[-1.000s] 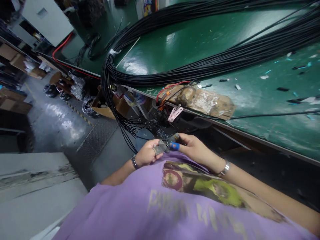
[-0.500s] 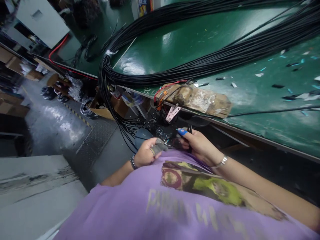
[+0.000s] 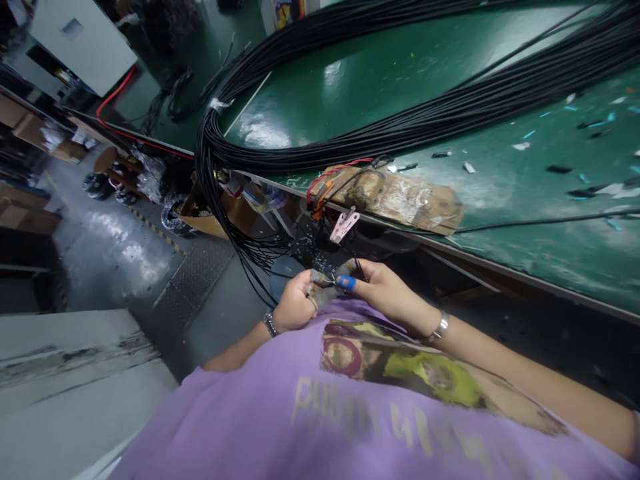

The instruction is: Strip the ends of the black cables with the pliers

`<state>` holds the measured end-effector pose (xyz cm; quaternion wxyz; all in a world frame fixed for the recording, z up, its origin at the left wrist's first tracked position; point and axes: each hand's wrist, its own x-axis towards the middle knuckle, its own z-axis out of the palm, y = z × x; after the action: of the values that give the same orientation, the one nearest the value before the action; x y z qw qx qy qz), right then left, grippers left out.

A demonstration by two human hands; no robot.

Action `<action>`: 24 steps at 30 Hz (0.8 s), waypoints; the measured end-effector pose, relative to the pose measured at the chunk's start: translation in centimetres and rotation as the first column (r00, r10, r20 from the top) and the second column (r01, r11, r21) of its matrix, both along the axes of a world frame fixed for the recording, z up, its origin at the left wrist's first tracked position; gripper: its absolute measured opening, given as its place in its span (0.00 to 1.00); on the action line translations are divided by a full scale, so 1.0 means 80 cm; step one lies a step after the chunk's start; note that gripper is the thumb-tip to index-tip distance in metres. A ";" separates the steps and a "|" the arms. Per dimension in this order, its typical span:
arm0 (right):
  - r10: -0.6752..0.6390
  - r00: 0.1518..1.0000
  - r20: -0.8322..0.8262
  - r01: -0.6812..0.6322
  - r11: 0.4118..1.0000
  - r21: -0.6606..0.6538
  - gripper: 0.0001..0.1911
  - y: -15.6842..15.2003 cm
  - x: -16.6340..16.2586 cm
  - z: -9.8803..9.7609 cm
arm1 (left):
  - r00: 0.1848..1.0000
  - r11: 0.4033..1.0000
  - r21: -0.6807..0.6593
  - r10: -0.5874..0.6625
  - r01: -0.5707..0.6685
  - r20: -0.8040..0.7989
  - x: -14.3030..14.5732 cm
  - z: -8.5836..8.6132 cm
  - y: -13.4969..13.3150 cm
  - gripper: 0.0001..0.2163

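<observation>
My left hand point(image 3: 295, 305), with grey coverings on its fingertips, is closed in a pinch on the end of a black cable. Thin pale wire ends point(image 3: 332, 280) show between the two hands. Blue tape wraps the thumb of my right hand point(image 3: 383, 293), whose thumb and fingers press together on those wires, almost touching the left fingertips. Something thin and black lies at the right fingers; I cannot make out what it is. Both hands are close to my purple shirt, below the table edge. Loose cable tails point(image 3: 245, 250) hang from the big black cable coil point(image 3: 320, 155).
The coil lies on a green table point(image 3: 380, 87). At the table's edge are a taped cardboard piece point(image 3: 415, 203), a pink clip point(image 3: 344, 227) and red wires. Cable scraps point(image 3: 559, 169) litter the right side. An open carton point(image 3: 200, 217) stands under the table.
My right hand has moved left and turned inward, bringing its thumb to the wires at my left fingertips. A dark object that stuck up from the right hand no longer shows clearly.
</observation>
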<state>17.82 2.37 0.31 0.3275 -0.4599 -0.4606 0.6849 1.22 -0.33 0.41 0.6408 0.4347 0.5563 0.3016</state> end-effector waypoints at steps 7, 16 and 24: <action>-0.070 0.981 -0.181 0.015 0.957 -0.288 0.21 -0.005 -0.008 -0.012 | 0.995 0.996 -0.074 0.064 -0.058 0.080 -0.001 -0.005 0.001 0.19; -0.069 0.983 -0.168 0.033 0.978 -0.207 0.20 -0.006 -0.016 -0.013 | 0.859 0.942 -0.330 0.119 0.061 0.498 -0.009 -0.021 0.006 0.15; 0.015 0.999 -0.033 -0.013 0.998 0.069 0.19 -0.004 -0.010 -0.006 | 0.829 0.924 -0.367 0.121 0.107 0.547 -0.013 -0.030 0.006 0.15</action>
<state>17.02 2.04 -0.14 0.3462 -0.4335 -0.4815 0.6785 0.15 0.13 -2.00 0.8463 0.1919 0.3936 0.3035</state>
